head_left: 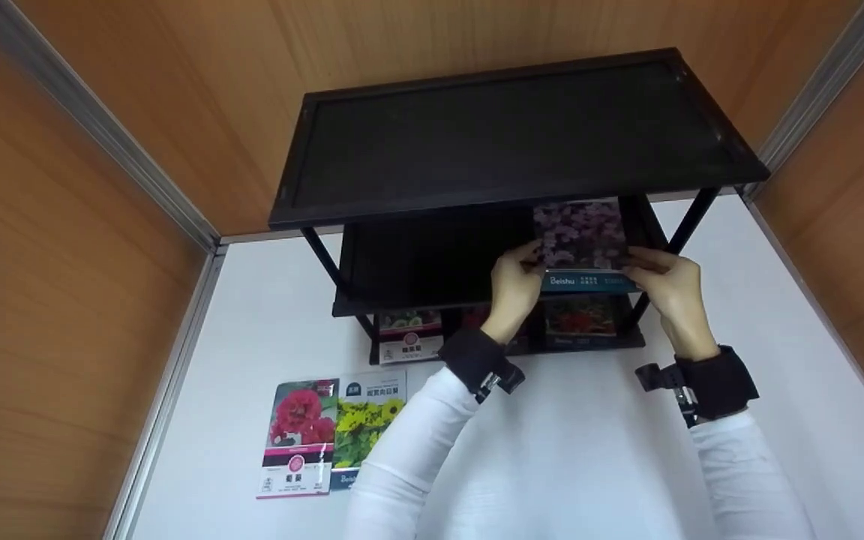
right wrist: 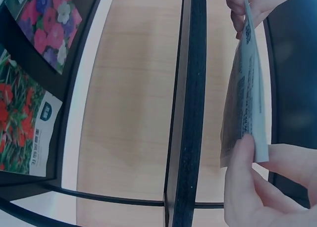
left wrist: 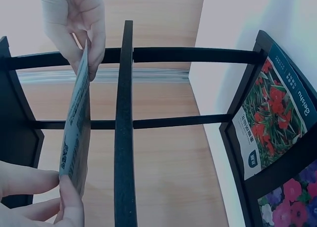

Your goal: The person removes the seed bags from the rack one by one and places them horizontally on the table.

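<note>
White sleeves (head_left: 417, 457) extend before the black rack (head_left: 507, 142) in the head view; the left hand (head_left: 514, 289) and right hand (head_left: 668, 289) pinch opposite edges of a purple-flowered packet (head_left: 580, 234) between the rack's upper two shelves. Left wrist view: this packet appears edge-on above the rack's middle shelf. Right wrist view: a red-flowered packet (right wrist: 22, 120) lies on the rack's bottom shelf.

Uneven light, wrist views washed out.
Smooth white tabletop (head_left: 567, 442) bright; flat black rectangular upper shelf (head_left: 522, 135) shades purple-flowered rectangular packet (head_left: 580, 232); wrist-view colours faded, bluish.
</note>
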A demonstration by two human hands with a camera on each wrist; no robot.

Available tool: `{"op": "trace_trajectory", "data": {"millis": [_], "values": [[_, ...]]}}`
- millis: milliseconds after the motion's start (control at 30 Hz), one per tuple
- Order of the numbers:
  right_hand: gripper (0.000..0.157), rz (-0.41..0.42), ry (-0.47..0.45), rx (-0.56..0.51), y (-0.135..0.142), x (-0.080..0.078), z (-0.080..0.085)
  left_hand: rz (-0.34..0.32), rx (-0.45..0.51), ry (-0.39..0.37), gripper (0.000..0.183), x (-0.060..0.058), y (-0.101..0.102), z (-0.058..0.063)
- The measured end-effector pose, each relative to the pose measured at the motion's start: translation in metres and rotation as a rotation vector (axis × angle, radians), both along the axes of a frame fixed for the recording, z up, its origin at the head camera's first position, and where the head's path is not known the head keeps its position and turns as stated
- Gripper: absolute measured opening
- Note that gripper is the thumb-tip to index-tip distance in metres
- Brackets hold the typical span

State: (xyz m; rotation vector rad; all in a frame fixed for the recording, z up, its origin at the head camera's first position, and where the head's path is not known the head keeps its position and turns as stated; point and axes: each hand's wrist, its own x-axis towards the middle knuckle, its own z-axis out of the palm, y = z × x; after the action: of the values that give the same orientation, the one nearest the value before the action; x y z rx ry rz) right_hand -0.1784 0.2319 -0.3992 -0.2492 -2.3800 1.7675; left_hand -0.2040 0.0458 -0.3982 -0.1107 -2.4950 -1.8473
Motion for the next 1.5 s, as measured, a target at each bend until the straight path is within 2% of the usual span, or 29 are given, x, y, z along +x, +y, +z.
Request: {"op": "trace_trajectory", "data": {"millis": [500,700,1000,1200,1500], "values": [[0.035,0.004,-0.026,-0.052,-0.01,0.017,-0.003,0.02,0.107,-0.024,0.037,0.017,-0.013,-0.005],[0.033,-0.03,-0.031,-0.035,-0.019,0.023,-0.005,0.037,0.14,-0.049,0.038,0.026,-0.02,-0.008],[0.032,-0.067,-0.052,-0.051,-0.029,0.034,-0.01,0.068,0.147,0.024,0.038,0.042,-0.029,-0.019],[0.032,-0.08,-0.056,-0.087,-0.038,0.043,-0.018,0.093,0.122,0.033,0.038,0.051,-0.036,-0.027],[0.032,-0.08,-0.068,-0.146,-0.05,0.054,-0.026,0.101,0.147,0.049,0.036,0.064,-0.049,-0.033]]}}
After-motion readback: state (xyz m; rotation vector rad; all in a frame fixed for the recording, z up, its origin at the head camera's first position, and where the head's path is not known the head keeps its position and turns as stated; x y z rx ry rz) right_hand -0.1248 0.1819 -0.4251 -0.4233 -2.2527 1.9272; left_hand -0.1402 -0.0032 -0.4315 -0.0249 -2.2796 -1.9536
